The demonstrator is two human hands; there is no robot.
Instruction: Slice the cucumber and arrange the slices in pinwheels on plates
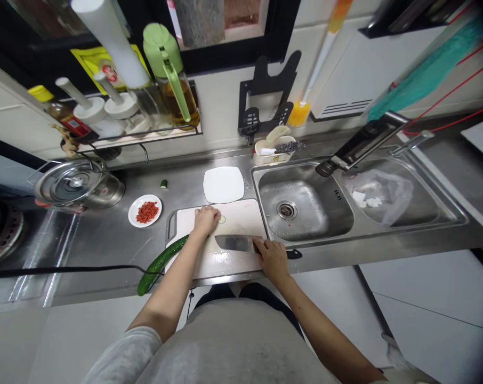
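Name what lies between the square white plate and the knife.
The head view shows a round, green-rimmed cucumber slice there, on the cutting board, beside the left hand.

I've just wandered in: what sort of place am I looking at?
It looks like a kitchen, perhaps a home one, though I can't be sure. The signs: a steel double sink, a knife in the person's right hand at a white cutting board, and a long green cucumber.
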